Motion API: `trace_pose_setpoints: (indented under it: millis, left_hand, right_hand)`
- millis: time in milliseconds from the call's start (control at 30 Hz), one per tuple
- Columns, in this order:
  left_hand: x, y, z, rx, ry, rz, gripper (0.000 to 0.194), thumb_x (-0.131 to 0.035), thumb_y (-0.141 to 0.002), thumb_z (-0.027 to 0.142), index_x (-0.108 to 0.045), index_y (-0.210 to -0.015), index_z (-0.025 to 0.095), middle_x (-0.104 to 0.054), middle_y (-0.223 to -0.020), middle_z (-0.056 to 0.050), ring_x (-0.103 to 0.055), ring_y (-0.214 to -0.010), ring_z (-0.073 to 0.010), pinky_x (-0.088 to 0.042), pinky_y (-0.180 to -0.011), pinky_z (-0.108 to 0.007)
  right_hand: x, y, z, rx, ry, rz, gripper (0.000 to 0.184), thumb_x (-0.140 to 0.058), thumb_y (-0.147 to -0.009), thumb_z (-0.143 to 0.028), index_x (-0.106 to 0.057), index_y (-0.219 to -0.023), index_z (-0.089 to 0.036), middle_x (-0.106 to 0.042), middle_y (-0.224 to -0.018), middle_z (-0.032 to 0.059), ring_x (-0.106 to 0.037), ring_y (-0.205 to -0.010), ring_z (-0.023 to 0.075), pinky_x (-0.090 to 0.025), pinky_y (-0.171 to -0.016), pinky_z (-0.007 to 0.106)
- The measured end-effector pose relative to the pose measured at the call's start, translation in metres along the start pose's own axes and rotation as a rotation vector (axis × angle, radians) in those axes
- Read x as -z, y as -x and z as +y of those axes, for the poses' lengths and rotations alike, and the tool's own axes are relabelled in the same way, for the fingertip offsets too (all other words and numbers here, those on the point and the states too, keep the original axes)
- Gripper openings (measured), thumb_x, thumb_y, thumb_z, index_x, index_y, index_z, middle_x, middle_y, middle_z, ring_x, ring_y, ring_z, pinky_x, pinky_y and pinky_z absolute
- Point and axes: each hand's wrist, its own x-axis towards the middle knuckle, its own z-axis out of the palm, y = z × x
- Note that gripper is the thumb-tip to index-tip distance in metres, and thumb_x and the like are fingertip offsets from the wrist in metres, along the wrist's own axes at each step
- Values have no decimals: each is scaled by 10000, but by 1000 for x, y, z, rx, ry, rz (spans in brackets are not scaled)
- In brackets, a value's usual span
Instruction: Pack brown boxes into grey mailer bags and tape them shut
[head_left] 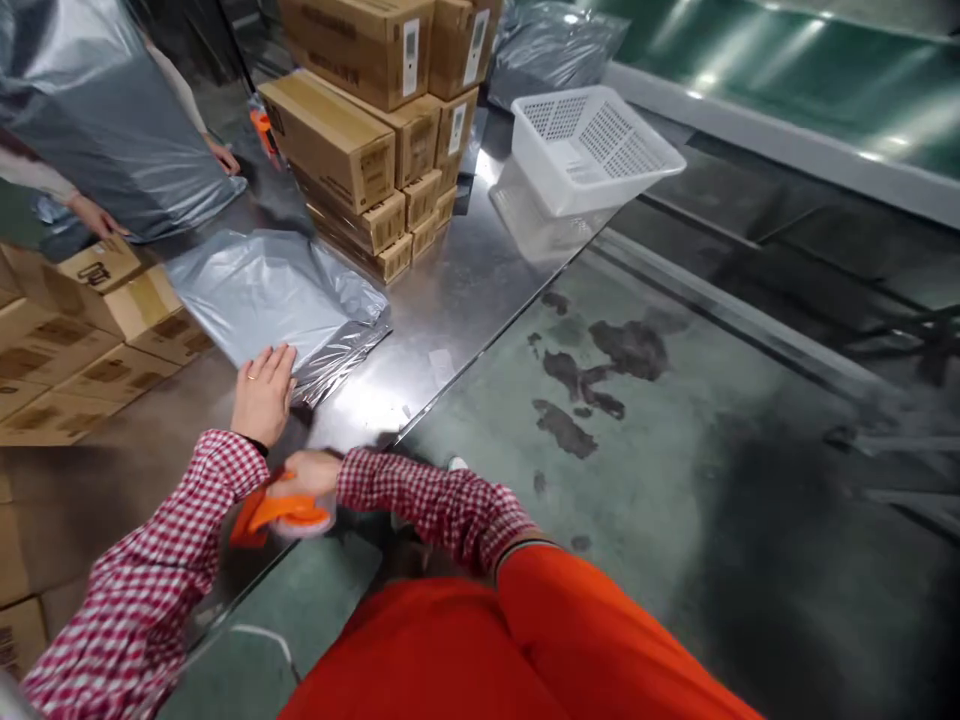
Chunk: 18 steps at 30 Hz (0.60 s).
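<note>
My left hand [264,392] lies flat on the near edge of a grey plastic mailing bag [259,290], fingers stretched out, a ring on one of them. The bag rests on the metal table [480,290], with a crumpled, shiny edge toward the right. Close beside it, at the table's front edge, my right hand [311,472] is wrapped round an orange tape dispenser [289,512]. A roll of clear tape shows on the dispenser, slightly blurred.
Cardboard boxes [337,140] are stacked at the back, and more boxes [97,350] stand at left. A white plastic basket [592,190] sits near the right table edge. Across the table, another person's hands [97,215] hold a large grey bag [127,130]. A green conveyor [787,80] runs behind.
</note>
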Motion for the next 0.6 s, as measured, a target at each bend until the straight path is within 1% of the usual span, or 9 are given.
trace_pose_setpoints:
  millis: [67,100,167,200,300,367,433,533,600]
  left_hand:
    - [3,0,5,-31,-38,-25,580,-326,-984,308,-426,-1489,42,-425,-1540,-184,-351,-1442,-333,-231,-1181,-503]
    - [4,0,10,-38,-65,-28,608,-387,-962,311,-401,-1495,17,-408,-1544,-205,-337,-1446,-349,-226,-1182,-518]
    - [4,1,23,-4,-114,-14,679,-492,-906,282,-361,-1496,-26,-393,-1535,-256,-322,-1442,-387,-223,-1173,-567]
    - [3,0,30,34,-128,3,677,-497,-894,245,-355,-1493,-37,-398,-1522,-277,-325,-1437,-401,-227,-1164,-594]
    - [1,-2,49,125,-116,63,561,-353,-912,107,-446,-1453,-11,-464,-1467,-290,-393,-1403,-402,-291,-1131,-625]
    - [0,-1,54,126,-103,95,562,-259,-912,50,-535,-1401,19,-519,-1429,-267,-458,-1369,-375,-353,-1118,-598]
    - [-4,8,50,124,-102,109,585,-245,-891,10,-590,-1361,48,-563,-1405,-222,-496,-1351,-339,-389,-1123,-555]
    - [-16,44,29,101,-127,107,614,-277,-839,-18,-627,-1332,88,-584,-1404,-155,-500,-1359,-297,-397,-1147,-512]
    - [-24,83,9,51,-164,100,629,-295,-811,-5,-649,-1315,123,-587,-1404,-127,-508,-1356,-274,-415,-1146,-484]
  right_hand:
    - [-18,17,-3,-79,125,-272,229,-778,-664,-378,-689,-581,-185,-532,-393,-100,-506,-379,84,-449,-450,184]
    - [-20,26,-6,-114,202,-407,178,-792,-635,-326,-703,-590,-179,-557,-413,-98,-540,-410,83,-454,-476,173]
    - [0,42,-19,-150,360,-570,68,-786,-587,-199,-740,-630,-171,-629,-489,-87,-599,-489,84,-463,-536,156]
    - [19,47,-29,-149,427,-578,77,-773,-565,-146,-753,-637,-167,-656,-522,-75,-607,-506,86,-460,-545,153]
    - [103,56,-76,-88,581,-425,96,-734,-578,-149,-779,-661,-169,-708,-602,-19,-621,-534,116,-475,-547,184]
    - [163,57,-115,-29,642,-298,177,-704,-661,-267,-807,-773,-177,-758,-744,35,-680,-653,170,-538,-643,250]
    - [215,57,-150,-3,643,-190,304,-680,-706,-403,-811,-852,-171,-773,-858,99,-720,-748,232,-573,-744,352]
    - [277,56,-185,-20,538,27,408,-716,-675,-523,-813,-891,-190,-763,-958,182,-738,-828,305,-562,-846,463]
    - [304,50,-199,-58,484,92,409,-749,-651,-539,-816,-897,-219,-754,-989,209,-739,-846,326,-555,-865,489]
